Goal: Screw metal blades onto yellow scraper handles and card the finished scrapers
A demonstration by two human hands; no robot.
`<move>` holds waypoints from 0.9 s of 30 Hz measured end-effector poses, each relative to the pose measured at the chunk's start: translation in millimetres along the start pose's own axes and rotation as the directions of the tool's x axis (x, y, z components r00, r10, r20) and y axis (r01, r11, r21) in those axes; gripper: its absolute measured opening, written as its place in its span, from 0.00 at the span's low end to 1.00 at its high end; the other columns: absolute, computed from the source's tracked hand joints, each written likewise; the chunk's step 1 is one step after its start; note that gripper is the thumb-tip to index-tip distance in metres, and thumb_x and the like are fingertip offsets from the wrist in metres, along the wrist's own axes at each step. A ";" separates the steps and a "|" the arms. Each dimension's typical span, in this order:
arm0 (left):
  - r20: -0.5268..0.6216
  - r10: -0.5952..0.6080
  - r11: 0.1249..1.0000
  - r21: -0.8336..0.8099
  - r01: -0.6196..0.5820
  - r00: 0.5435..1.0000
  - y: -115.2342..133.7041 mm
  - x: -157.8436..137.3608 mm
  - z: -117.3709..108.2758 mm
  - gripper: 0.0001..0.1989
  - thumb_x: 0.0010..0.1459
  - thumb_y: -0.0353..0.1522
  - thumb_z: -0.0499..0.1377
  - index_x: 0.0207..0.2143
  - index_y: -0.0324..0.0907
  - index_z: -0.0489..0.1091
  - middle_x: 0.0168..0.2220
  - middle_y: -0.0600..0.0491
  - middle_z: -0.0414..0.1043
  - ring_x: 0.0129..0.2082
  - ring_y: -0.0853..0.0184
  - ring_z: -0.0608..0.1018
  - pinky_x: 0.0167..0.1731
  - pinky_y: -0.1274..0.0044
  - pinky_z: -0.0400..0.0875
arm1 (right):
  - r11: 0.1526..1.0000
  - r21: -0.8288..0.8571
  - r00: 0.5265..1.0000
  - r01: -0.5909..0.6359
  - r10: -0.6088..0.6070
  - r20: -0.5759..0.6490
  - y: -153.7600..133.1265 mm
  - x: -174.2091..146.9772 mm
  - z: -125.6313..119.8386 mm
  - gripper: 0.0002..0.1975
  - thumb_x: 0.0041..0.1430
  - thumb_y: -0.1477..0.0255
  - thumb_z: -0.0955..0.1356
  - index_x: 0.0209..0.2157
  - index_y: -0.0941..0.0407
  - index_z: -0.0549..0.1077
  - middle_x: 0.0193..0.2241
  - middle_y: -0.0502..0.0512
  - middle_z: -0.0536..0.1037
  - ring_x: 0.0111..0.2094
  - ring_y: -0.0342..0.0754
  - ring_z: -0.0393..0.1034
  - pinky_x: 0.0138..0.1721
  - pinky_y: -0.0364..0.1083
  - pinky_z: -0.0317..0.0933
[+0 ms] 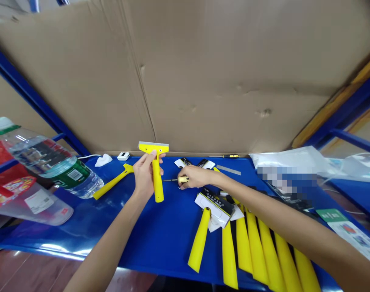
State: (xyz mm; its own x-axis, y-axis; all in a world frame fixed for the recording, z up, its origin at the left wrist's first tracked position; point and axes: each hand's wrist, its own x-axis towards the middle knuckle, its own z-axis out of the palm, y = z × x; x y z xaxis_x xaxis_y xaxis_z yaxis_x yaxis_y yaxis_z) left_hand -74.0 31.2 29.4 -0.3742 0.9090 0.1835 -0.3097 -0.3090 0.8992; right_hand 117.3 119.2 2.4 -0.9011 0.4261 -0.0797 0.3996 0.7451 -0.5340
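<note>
My left hand [144, 172] is closed around the neck of a yellow scraper [158, 182]. It stands upright, its wide head with a metal blade edge at the top. In my right hand [195, 177] is a screwdriver [182, 179], its thin shaft pointing left toward the scraper's handle without touching it. A second yellow scraper [113, 181] lies left of my left hand. Below my right forearm several yellow scrapers [200, 241] lie in a row, some heads covered by black and white card sleeves [217, 202]. Some of that pile is hidden by the arm.
Behind my right hand lie a loose metal blade [229, 170] and another screwdriver [230, 156]. A large water bottle [60, 162] and a clear plastic jug [48, 207] are on the left. Plastic bags [294, 158] lie right. Cardboard [203, 81] walls off the back of the blue table [160, 243].
</note>
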 end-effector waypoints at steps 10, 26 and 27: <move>0.111 -0.123 0.991 0.073 0.115 0.986 -9.0 -3.8 1.4 0.17 0.56 0.42 0.73 0.37 0.37 0.81 0.37 0.46 0.81 0.21 0.72 0.74 0.17 0.79 0.67 | 0.984 -0.156 0.988 -0.085 0.063 -0.140 -13.4 -15.2 -9.0 0.05 0.62 0.72 0.70 0.34 0.58 0.78 0.33 0.59 0.82 0.31 0.48 0.71 0.32 0.45 0.55; 0.295 -0.463 0.874 0.306 0.377 0.836 -39.0 -37.3 24.2 0.17 0.58 0.44 0.72 0.34 0.37 0.81 0.34 0.43 0.82 0.19 0.71 0.74 0.15 0.80 0.69 | 0.897 0.429 0.802 0.108 0.176 -0.570 -44.2 -92.0 -79.3 0.13 0.68 0.59 0.70 0.41 0.55 0.77 0.21 0.43 0.67 0.17 0.38 0.59 0.20 0.42 0.53; 0.301 -0.473 0.870 0.308 0.385 0.828 -40.4 -38.5 24.5 0.17 0.58 0.44 0.72 0.34 0.37 0.81 0.34 0.43 0.83 0.19 0.71 0.74 0.15 0.80 0.69 | 0.878 0.461 0.795 0.125 0.190 -0.576 -46.7 -92.3 -79.8 0.13 0.68 0.59 0.71 0.42 0.55 0.77 0.19 0.42 0.66 0.16 0.38 0.58 0.20 0.42 0.53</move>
State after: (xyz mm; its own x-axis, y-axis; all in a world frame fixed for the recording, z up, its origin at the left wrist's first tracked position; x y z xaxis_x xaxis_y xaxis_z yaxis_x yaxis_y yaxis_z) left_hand -25.6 15.5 -4.3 0.0999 0.9831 -0.1537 -0.1441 0.1671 0.9754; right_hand 195.2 86.1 101.9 -0.5443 0.7755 0.3199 0.1611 0.4709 -0.8674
